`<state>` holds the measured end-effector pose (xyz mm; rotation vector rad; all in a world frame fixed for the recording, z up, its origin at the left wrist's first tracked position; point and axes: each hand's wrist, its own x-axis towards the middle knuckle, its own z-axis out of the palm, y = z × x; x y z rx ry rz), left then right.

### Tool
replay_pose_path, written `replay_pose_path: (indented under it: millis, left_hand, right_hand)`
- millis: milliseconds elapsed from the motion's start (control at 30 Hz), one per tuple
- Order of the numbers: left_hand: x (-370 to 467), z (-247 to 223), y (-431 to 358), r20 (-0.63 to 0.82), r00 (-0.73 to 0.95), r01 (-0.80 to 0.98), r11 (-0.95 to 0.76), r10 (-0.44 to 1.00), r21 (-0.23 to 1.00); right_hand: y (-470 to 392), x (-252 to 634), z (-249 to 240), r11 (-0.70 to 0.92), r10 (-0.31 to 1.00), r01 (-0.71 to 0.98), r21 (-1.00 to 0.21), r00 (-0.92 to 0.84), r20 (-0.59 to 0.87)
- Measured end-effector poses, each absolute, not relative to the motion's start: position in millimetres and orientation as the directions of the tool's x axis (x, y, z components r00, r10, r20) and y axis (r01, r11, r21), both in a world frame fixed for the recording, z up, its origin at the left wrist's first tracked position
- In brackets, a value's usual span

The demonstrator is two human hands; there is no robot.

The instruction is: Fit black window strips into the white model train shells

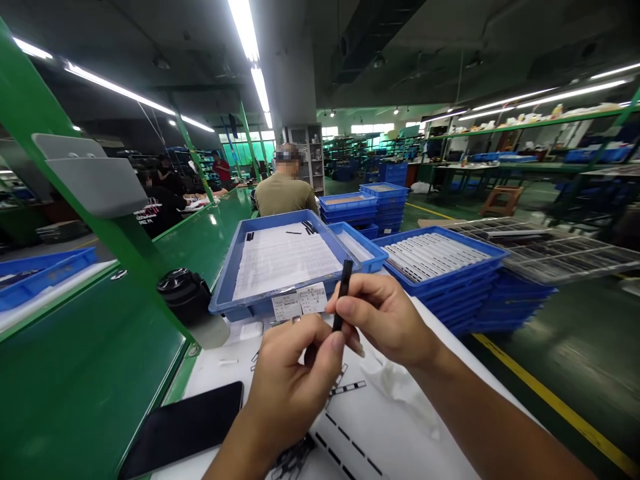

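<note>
A short, narrow black strip stands nearly upright between both hands above the white work surface. My left hand pinches its lower end between thumb and finger. The fingers of my right hand are closed on its middle. Under the hands lie several thin black ladder-like frames. A white sheet or strip with black slots is lower down, and a heap of dark small pieces is partly hidden by my left wrist.
Ahead stands a blue tray lined with white strips and a few black pieces. To its right are stacked blue trays with slotted white parts. A black phone and a dark-lidded bottle are at left. A person sits beyond.
</note>
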<state>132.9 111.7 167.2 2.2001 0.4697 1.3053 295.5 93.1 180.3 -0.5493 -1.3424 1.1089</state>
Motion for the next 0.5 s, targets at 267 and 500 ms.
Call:
replay_pose_path:
  millis: [267, 500]
  left_hand:
    - [132.7, 170.1, 107.6, 0.83, 0.388, 0.151, -0.916, 0.4, 0.371]
    - [133.0, 171.8, 105.7, 0.839, 0.437, 0.2, -0.945, 0.323, 0.26]
  right_hand:
    - [96.1, 296.5, 174.8, 0.374, 0.865, -0.396, -0.839, -0.177, 0.47]
    - [99.7, 295.8, 170.3, 0.384, 0.813, -0.425, -0.82, -0.265, 0.518]
